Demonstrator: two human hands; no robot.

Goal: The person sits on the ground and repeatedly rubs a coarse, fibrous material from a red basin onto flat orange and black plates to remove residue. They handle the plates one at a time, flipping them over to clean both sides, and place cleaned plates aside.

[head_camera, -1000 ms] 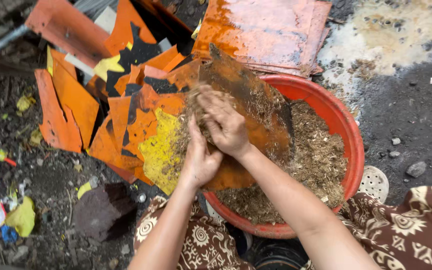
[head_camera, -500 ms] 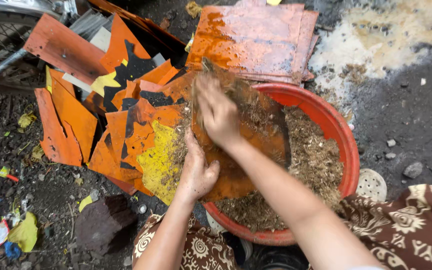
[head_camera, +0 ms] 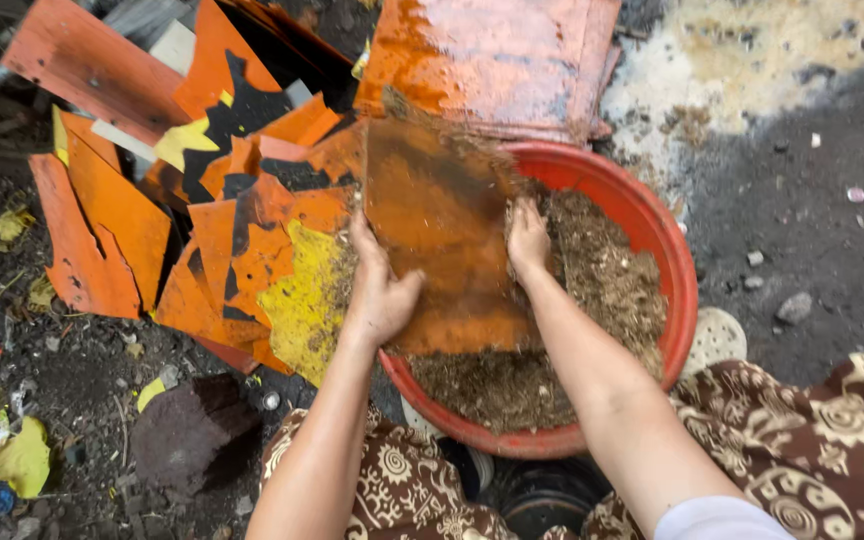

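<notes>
A flat orange sheet [head_camera: 439, 235], smeared with brown dirt, lies tilted over the left part of a round red basin [head_camera: 674, 260]. My left hand [head_camera: 379, 285] grips the sheet's left edge, thumb on top. At the sheet's right edge my right hand [head_camera: 528, 237] holds it, fingers down against the brown sawdust-like mix [head_camera: 602, 290] that fills the basin.
Broken orange, black and yellow sheet pieces [head_camera: 202, 240] are heaped to the left. A stack of whole orange sheets [head_camera: 497, 60] lies behind the basin. A dark rock [head_camera: 192, 430] and scraps of litter [head_camera: 17, 460] sit on the dirt ground. My patterned brown garment [head_camera: 822, 440] shows below.
My right hand has slid from rubbing the sheet's top face to its right edge. The left hand moved up onto the left edge. The sheet now shows more bare surface.
</notes>
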